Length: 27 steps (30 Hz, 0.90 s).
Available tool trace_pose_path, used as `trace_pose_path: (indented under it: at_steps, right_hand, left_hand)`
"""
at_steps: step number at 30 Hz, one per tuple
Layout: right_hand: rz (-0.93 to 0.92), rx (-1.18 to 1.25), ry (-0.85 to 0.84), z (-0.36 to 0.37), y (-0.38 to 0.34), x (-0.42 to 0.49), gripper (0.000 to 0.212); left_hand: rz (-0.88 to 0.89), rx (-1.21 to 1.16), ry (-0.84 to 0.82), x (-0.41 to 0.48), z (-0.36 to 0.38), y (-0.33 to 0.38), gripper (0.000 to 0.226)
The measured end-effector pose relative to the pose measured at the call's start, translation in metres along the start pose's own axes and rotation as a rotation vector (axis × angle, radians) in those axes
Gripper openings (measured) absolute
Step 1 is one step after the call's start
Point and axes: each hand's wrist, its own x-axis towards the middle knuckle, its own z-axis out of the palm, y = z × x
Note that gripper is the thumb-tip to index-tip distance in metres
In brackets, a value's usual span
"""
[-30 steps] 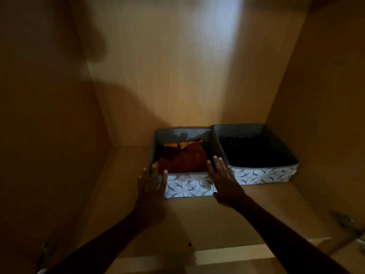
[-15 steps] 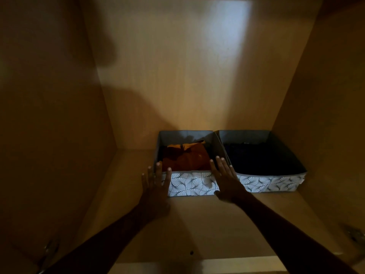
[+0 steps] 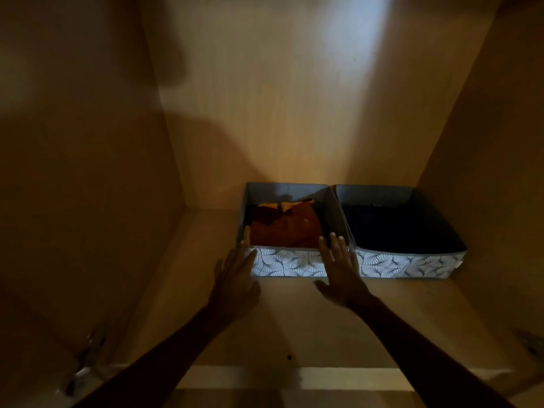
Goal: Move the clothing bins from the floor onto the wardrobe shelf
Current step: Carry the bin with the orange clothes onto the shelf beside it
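Fingers [image 3: 239, 258] of the left hand [image 3: 235, 279] lie straight against the front left corner of the orange-filled bin [image 3: 290, 263], the right hand [image 3: 341, 275] flat-fingered at its front right, likely squaring it beside the dark-filled bin [image 3: 406, 265] at the back of the shelf [image 3: 294, 319].

Matt wood-grain shelf [image 3: 294, 319]; leaf-patterned fabric bins [image 3: 288, 262].

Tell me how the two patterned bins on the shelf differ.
The left bin holds orange clothing; the right bin holds dark clothing. The left hand and right hand rest at the left bin's front corners; the right bin's outer corner is untouched. Both have leaf-patterned fronts and grey insides.
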Motion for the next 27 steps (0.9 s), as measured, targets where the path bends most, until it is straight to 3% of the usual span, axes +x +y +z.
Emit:
trace_pose_path:
  at_steps: [3,8,13,18,24,27]
  right_hand:
    - [-0.012,0.107,0.015,0.010,-0.013,-0.024,0.101]
    - [0.043,0.428,-0.033,0.017,-0.042,-0.065,0.092]
    - [0.218,0.734,-0.081,0.028,-0.070,-0.111,0.088]
    - [0.235,1.102,-0.175,0.041,-0.091,-0.145,0.072]
    - [0.011,1.110,-0.478,0.053,-0.104,-0.169,0.063]
    - [-0.120,1.097,-0.661,0.051,-0.109,-0.181,0.058]
  left_hand:
    - [-0.032,-0.272,0.131,-0.028,0.008,-0.001,0.067]
    - [-0.194,-0.628,0.153,-0.069,0.013,0.006,0.061]
    - [-0.468,-0.988,0.194,-0.116,0.019,0.017,0.038]
    - [-0.587,-0.928,0.251,-0.174,0.030,0.017,0.032]
    - [-0.760,-0.882,0.373,-0.256,0.031,0.039,0.023]
    - [-0.932,-0.846,0.497,-0.298,0.032,0.063,0.023]
